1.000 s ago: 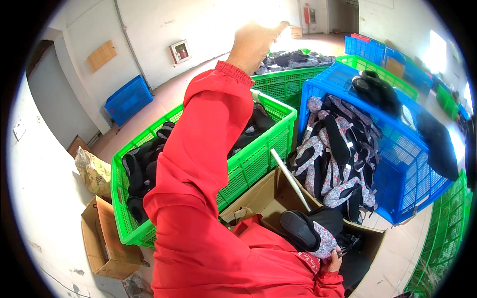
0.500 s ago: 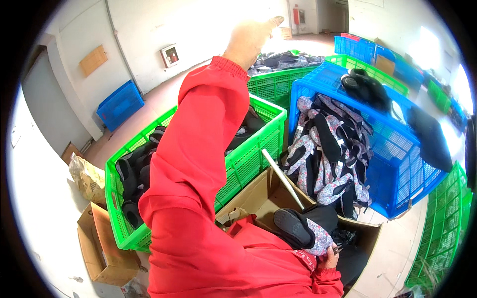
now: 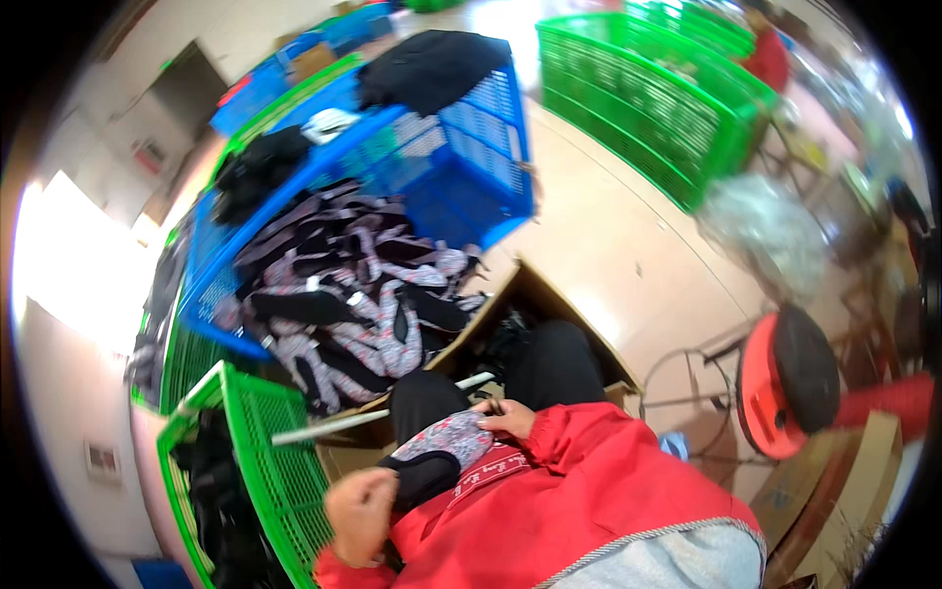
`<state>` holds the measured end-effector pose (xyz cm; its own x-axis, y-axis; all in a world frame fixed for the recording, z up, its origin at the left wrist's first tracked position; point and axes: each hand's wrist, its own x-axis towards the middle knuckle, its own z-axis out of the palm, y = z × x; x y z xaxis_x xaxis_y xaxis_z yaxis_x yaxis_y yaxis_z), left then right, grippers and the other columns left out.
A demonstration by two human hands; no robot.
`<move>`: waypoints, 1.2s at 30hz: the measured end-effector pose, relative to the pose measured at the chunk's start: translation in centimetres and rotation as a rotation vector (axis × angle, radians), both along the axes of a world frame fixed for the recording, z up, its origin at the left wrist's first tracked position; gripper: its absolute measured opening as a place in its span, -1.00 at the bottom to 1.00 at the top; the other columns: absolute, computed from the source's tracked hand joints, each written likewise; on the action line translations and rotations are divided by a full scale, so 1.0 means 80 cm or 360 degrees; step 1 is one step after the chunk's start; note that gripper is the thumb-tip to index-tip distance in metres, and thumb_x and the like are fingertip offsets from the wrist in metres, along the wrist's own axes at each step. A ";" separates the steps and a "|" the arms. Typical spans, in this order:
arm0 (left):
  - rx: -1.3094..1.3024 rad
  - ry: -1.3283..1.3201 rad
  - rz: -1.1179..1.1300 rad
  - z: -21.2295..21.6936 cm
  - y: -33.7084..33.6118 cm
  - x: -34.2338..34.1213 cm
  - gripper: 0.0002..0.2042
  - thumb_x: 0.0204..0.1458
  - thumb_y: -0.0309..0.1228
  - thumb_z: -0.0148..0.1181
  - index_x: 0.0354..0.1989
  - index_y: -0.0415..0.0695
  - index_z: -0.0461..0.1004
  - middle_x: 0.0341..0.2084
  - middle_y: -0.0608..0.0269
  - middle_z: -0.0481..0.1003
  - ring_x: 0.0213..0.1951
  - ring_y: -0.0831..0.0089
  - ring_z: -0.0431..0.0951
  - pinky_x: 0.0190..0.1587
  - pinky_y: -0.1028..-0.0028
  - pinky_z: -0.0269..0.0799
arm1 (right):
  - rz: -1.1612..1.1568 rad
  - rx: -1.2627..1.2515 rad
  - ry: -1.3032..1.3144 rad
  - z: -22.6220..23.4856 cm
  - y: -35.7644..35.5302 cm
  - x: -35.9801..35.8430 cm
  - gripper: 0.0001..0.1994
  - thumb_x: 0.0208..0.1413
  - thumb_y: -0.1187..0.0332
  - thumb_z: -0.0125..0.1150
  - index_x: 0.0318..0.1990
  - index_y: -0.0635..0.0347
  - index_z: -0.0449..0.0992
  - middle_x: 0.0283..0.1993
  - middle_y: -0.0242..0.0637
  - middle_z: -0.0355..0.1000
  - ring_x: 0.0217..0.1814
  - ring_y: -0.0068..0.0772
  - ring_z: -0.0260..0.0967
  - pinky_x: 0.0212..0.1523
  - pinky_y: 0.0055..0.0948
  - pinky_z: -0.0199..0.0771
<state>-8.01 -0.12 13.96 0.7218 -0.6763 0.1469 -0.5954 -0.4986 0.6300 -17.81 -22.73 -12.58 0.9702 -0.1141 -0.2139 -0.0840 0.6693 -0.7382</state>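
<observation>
Left hand [image 3: 361, 512] clenched near my chest, apparently gripping the dark end of a patterned slipper [image 3: 440, 454]; right hand [image 3: 508, 420] pinches its grey floral end. Held across my lap so both ends stay controlled. Long axis runs lower left to upper right. Cardboard box [image 3: 549, 304] ahead, blue crate [image 3: 461, 167] of similar pieces beyond.
</observation>
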 end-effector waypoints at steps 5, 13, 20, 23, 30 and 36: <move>-0.0088 0.0205 -0.0159 -0.115 -0.030 -0.037 -0.93 -0.06 -0.53 0.29 -0.40 -0.24 0.58 -0.62 0.15 0.51 -0.62 0.44 0.47 -0.51 0.50 0.35 | -0.0073 0.0056 -0.0087 -0.024 0.011 0.003 -0.69 0.11 0.42 0.25 0.03 0.20 0.49 -0.35 -0.50 0.45 -0.54 -0.77 0.21 -0.54 -0.72 0.12; 0.0109 0.0032 -0.0236 -0.176 -0.050 -0.020 -0.95 -0.05 -0.50 0.26 -0.44 -0.21 0.56 -0.64 0.15 0.49 -0.63 0.32 0.46 -0.54 0.42 0.33 | -0.0033 0.0020 -0.0105 -0.007 0.003 0.009 -0.68 0.15 0.48 0.21 0.06 0.36 0.42 -0.01 -0.27 0.46 0.00 -0.54 0.39 0.09 -0.49 0.38; 0.0159 -0.0104 -0.0276 -0.183 -0.061 -0.012 -0.95 -0.05 -0.48 0.26 -0.44 -0.19 0.55 -0.66 0.15 0.47 -0.64 0.32 0.46 -0.54 0.41 0.33 | -0.0114 0.0080 -0.0060 -0.009 0.002 0.014 -0.69 0.11 0.42 0.28 0.01 0.25 0.47 -0.12 -0.38 0.48 -0.12 -0.61 0.40 -0.04 -0.58 0.41; 0.0173 -0.0068 -0.0246 -0.184 -0.059 -0.011 -0.94 -0.05 -0.48 0.26 -0.44 -0.18 0.55 -0.66 0.13 0.48 -0.63 0.31 0.47 -0.53 0.40 0.34 | -0.0098 0.0010 -0.0008 -0.002 0.002 0.015 -0.70 0.11 0.41 0.29 0.00 0.24 0.47 -0.14 -0.38 0.48 -0.14 -0.63 0.40 -0.08 -0.60 0.41; 0.0143 -0.0049 -0.0241 -0.178 -0.060 -0.011 -0.94 -0.06 -0.48 0.26 -0.43 -0.19 0.55 -0.65 0.09 0.49 -0.61 0.25 0.50 -0.52 0.38 0.36 | -0.0005 -0.0008 0.0076 -0.014 0.001 0.019 -0.69 0.09 0.39 0.31 -0.01 0.25 0.47 -0.17 -0.37 0.49 -0.22 -0.63 0.41 -0.19 -0.62 0.43; 0.0129 -0.0125 -0.0284 -0.185 -0.057 -0.008 -0.94 -0.10 -0.48 0.27 -0.45 -0.17 0.55 -0.64 0.16 0.49 -0.62 0.23 0.48 -0.55 0.36 0.36 | -0.0115 0.0159 -0.0067 -0.017 0.008 0.021 -0.71 0.11 0.43 0.27 -0.01 0.27 0.46 -0.18 -0.35 0.49 -0.22 -0.59 0.43 -0.20 -0.59 0.46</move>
<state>-8.69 -4.71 -0.83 0.5780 -0.8042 0.1382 -0.7246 -0.4279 0.5403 -16.10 -22.10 -13.94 0.9686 -0.1643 -0.1868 -0.0031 0.7430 -0.6693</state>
